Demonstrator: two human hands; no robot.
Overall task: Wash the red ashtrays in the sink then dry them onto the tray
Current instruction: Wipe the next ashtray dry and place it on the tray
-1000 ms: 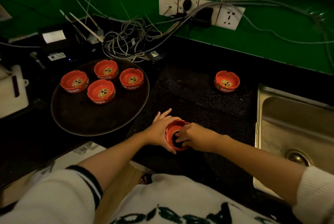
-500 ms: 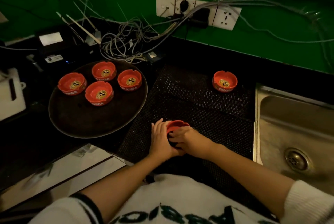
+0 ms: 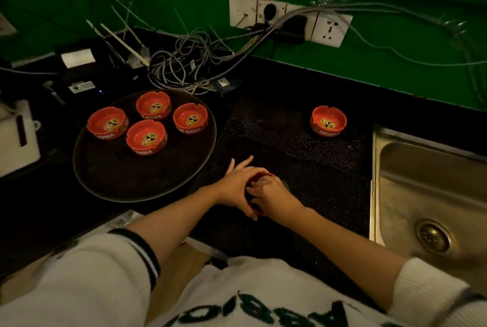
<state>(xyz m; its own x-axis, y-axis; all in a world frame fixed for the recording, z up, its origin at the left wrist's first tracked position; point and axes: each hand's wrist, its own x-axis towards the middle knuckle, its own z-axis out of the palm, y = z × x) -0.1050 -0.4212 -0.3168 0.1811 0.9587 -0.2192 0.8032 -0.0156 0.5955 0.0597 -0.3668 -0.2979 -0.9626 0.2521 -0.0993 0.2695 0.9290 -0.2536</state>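
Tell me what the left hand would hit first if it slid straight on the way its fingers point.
The left hand, cupped round a red ashtray, has its straight fingers aimed up and slightly right across the black perforated mat. That way looks free over the mat; beyond it probably the cable tangle, though depth is unclear.

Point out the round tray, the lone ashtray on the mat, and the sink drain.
round tray [image 3: 126, 181]: head view, bare dark surface near its front rim.
lone ashtray [image 3: 328, 122]: head view, the emblem in its bowl.
sink drain [image 3: 432, 237]: head view, centre of the metal strainer.
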